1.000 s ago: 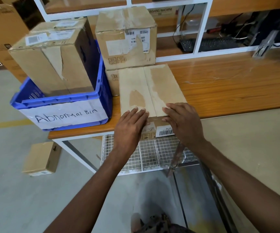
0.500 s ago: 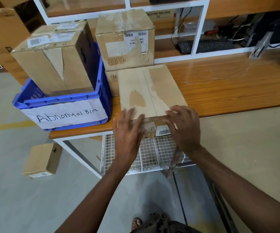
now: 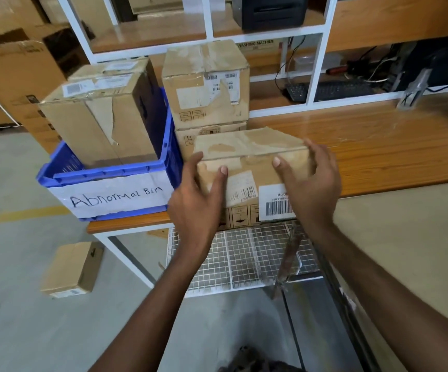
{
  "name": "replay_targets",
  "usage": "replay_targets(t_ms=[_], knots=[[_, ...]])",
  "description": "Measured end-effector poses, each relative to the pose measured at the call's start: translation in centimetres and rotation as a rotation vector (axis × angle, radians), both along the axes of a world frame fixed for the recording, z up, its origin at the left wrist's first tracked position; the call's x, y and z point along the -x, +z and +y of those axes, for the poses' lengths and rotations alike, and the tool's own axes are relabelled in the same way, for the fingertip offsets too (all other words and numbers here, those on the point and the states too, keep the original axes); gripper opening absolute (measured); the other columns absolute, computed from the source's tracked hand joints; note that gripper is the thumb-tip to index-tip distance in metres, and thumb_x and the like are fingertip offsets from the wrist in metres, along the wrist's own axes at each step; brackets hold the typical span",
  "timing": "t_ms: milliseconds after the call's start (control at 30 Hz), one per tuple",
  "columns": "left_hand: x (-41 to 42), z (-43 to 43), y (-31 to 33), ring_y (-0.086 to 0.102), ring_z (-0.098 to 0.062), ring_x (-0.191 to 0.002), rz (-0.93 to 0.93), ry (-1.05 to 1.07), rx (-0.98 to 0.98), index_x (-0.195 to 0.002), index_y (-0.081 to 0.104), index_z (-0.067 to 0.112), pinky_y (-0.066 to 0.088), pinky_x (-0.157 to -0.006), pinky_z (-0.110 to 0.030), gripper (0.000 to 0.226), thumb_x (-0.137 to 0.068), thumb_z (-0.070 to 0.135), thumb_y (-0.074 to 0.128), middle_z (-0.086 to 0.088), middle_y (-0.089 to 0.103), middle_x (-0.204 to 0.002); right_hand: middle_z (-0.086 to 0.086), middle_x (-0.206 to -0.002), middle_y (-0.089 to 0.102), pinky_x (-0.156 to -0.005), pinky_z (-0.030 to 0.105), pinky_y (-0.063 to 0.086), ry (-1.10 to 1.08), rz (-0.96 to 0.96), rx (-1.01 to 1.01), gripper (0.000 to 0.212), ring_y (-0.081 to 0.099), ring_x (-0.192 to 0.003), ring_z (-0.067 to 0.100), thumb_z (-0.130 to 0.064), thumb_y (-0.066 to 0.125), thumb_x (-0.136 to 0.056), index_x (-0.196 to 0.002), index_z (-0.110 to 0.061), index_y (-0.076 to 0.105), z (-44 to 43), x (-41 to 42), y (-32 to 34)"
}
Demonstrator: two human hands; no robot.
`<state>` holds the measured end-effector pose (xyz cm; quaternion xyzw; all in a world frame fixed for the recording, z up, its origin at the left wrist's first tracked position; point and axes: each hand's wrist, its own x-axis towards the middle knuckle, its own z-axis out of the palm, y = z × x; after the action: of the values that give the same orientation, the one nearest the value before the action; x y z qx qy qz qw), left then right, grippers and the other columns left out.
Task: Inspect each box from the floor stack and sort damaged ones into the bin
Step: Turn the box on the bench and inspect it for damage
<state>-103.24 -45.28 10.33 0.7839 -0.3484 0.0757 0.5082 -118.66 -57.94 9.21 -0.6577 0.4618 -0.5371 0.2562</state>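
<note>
A wooden workbench (image 3: 378, 146) is stretching away to the right of and beyond both hands, with a white shelving frame (image 3: 316, 65) rising along its far edge. To the left of the left hand, a blue crate (image 3: 104, 173) is sitting on the bench end, wearing a paper label that reads "Abnormal Bin". A large cardboard box with torn tape (image 3: 96, 122) is standing upright inside it, rising well above the rim. Just beyond the hands, a scuffed carton (image 3: 204, 84) is sitting on top of a lower carton (image 3: 188, 138), both just beside the crate's right wall.

The cardboard box (image 3: 247, 167) under inspection is sitting between the two hands at the near edge of the bench, its labelled side facing the camera; whether its bottom is resting on the wood or hanging clear is not showing. The left hand (image 3: 196, 202) is gripping its left end, thumb lying across the front and fingers curling round the side. The right hand (image 3: 311, 181) is gripping the right end the same way, thumb pressing the front.

Below the wrists, a white wire-mesh shelf (image 3: 244, 256) is hanging under the bench. Down to the left of the left forearm, a small box (image 3: 69, 269) is lying on the concrete floor. Beyond the right hand, a black keyboard (image 3: 335, 89) is resting on the lower shelf. A white barcode sticker (image 3: 276, 202) is showing beside the right thumb
</note>
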Motion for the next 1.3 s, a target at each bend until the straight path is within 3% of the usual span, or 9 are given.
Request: replay_targets(t_ms=[133, 233, 400, 500, 633, 833, 1000, 1133, 1300], knots=[[-0.5, -2.0, 3.6, 0.062, -0.021, -0.126, 0.045, -0.039, -0.034, -0.152, 0.034, 0.038, 0.051, -0.095, -0.041, 0.085, -0.084, 0.074, 0.07, 0.01, 0.064, -0.141, -0.007, -0.156, 0.052, -0.117, 0.048, 0.043, 0.066, -0.014, -0.131, 0.098, 0.046, -0.145, 0.02, -0.063, 0.084, -0.075, -0.157, -0.029, 0.041, -1.4, -0.8, 4.0], [-1.2, -3.4, 3.9, 0.046, -0.02, -0.143, 0.036, -0.103, -0.035, -0.16, 0.027, 0.03, 0.047, -0.106, -0.043, 0.103, -0.079, 0.071, 0.077, 0.003, 0.043, -0.159, -0.007, -0.158, 0.049, -0.118, 0.042, 0.038, 0.061, 0.039, -0.157, 0.097, 0.04, -0.147, 0.023, -0.055, 0.087, -0.077, -0.157, -0.03, 0.039, -1.7, -1.7, 5.4], [-2.4, -4.9, 4.1, 0.054, -0.021, -0.136, 0.047, -0.108, -0.055, -0.158, 0.025, 0.026, 0.048, -0.098, -0.038, 0.099, -0.083, 0.064, 0.078, 0.006, 0.046, -0.158, -0.003, -0.152, 0.055, -0.1, 0.031, 0.038, 0.021, 0.056, -0.18, 0.095, 0.044, -0.14, 0.025, -0.056, 0.084, -0.081, -0.157, -0.028, 0.035, -1.9, -2.5, 5.7], [-3.9, -4.8, 3.4, 0.06, -0.02, -0.128, 0.255, -0.255, -0.049, -0.142, 0.025, 0.02, 0.05, -0.097, -0.033, 0.092, -0.081, 0.054, 0.085, 0.007, 0.052, -0.139, 0.005, -0.147, 0.059, -0.104, 0.043, 0.05, 0.071, 0.095, -0.292, 0.106, 0.056, -0.131, 0.032, -0.069, 0.078, -0.08, -0.16, -0.024, 0.024, -2.7, -2.0, 5.3], [-4.8, -3.0, 1.6, 0.06, -0.02, -0.127, 0.415, -0.406, -0.168, -0.148, 0.025, 0.021, 0.054, -0.107, -0.047, 0.102, -0.076, 0.054, 0.09, 0.007, 0.057, -0.136, 0.001, -0.131, 0.064, -0.093, 0.043, 0.056, 0.18, 0.165, -0.431, 0.096, 0.065, -0.116, 0.029, -0.069, 0.075, -0.083, -0.152, -0.02, 0.029, -2.4, -0.7, 4.8], [-4.1, -2.4, 4.5, 0.065, -0.013, -0.118, 0.256, -0.309, -0.083, -0.149, 0.036, 0.026, 0.059, -0.093, -0.045, 0.093, -0.078, 0.062, 0.084, 0.013, 0.063, -0.13, -0.021, -0.112, 0.059, -0.087, 0.031, 0.056, 0.259, 0.065, -0.366, 0.096, 0.063, -0.109, 0.011, -0.034, 0.095, -0.074, -0.151, -0.026, 0.037, -2.7, 0.7, 7.1], [-3.1, -3.1, 5.9, 0.065, -0.022, -0.111, 0.099, -0.13, -0.176, -0.144, 0.037, 0.022, 0.041, -0.077, -0.034, 0.078, -0.089, 0.066, 0.071, 0.015, 0.058, -0.114, -0.016, -0.117, 0.061, -0.097, 0.041, 0.056, 0.203, 0.126, -0.268, 0.092, 0.063, -0.111, 0.013, -0.04, 0.094, -0.073, -0.148, -0.026, 0.042, -2.2, -0.3, 7.7], [-3.5, -4.0, 6.0, 0.063, -0.024, -0.121, 0.034, -0.112, -0.178, -0.152, 0.034, 0.022, 0.043, -0.082, -0.034, 0.083, -0.091, 0.068, 0.067, 0.008, 0.064, -0.135, -0.015, -0.12, 0.064, -0.092, 0.036, 0.054, 0.148, 0.167, -0.181, 0.087, 0.064, -0.114, 0.015, -0.052, 0.089, -0.075, -0.146, -0.029, 0.045, -2.5, -1.1, 7.6], [-5.4, -3.8, 6.2, 0.053, -0.017, -0.135, 0.158, -0.405, -0.195, -0.158, 0.012, 0.027, 0.052, -0.109, -0.047, 0.124, -0.067, 0.067, 0.086, 0.003, 0.042, -0.158, -0.009, -0.143, 0.058, -0.104, 0.043, 0.051, 0.268, 0.173, -0.269, 0.106, 0.057, -0.127, 0.019, -0.055, 0.089, -0.069, -0.155, -0.035, 0.029, -3.6, -0.8, 7.5]])
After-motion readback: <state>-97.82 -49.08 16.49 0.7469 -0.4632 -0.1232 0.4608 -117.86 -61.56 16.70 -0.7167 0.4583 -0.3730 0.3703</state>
